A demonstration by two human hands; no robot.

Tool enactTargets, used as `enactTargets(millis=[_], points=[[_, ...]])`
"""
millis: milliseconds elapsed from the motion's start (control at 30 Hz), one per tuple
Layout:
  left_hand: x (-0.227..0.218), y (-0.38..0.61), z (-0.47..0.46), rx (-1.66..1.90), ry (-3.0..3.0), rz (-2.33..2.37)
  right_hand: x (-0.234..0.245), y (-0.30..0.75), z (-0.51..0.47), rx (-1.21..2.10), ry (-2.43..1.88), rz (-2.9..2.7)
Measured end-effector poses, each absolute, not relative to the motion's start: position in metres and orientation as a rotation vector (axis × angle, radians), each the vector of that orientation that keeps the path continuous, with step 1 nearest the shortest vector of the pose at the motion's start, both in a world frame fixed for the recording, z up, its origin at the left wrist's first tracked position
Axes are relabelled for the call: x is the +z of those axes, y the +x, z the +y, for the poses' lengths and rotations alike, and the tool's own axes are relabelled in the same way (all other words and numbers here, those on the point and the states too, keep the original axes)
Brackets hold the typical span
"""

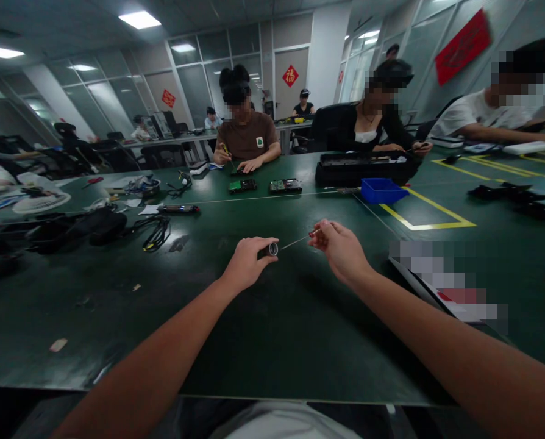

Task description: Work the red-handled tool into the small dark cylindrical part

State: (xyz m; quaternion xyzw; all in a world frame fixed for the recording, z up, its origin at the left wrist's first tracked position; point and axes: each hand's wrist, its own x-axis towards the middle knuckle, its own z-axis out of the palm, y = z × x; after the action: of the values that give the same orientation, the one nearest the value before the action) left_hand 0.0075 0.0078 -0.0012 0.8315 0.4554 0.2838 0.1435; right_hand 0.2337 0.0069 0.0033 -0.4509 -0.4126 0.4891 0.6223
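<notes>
Between the thumb and fingers of my left hand (249,262) is a small dark cylinder (271,249), like a flashlight head, its silver-rimmed round end turned toward me. My right hand (339,247) pinches a thin screwdriver (295,242) with a red part by the fingers. The slim metal shaft points left and its tip is close to the cylinder's rim; whether they touch I cannot tell. Both hands are held above the green table (272,341), and my fingers cover most of the screwdriver's handle.
Black cables (156,235) and a dark bag (94,225) lie to the left. Ahead are circuit boards (285,185), a blue bin (382,191) and a black case (364,174). A partly blurred flat item (437,286) lies right. Co-workers sit across the table.
</notes>
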Motion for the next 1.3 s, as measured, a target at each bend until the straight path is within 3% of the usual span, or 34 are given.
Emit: enactTargets(millis=[267, 700, 933, 1300], points=[[-0.001, 0.010, 0.004, 0.836, 2.394, 1.282, 0.004, 0.228, -0.003, 0.912, -1.090, -1.295], [0.001, 0.012, 0.002, 0.844, 2.319, 1.322, 0.009, 0.229, -0.007, 0.802, -1.167, -1.373], [0.001, 0.012, 0.002, 0.843, 2.345, 1.338, 0.025, 0.232, -0.016, 0.536, -1.407, -1.543], [-0.001, 0.011, 0.003, 0.834, 2.342, 1.321, 0.021, 0.229, -0.021, 0.519, -1.235, -1.745]])
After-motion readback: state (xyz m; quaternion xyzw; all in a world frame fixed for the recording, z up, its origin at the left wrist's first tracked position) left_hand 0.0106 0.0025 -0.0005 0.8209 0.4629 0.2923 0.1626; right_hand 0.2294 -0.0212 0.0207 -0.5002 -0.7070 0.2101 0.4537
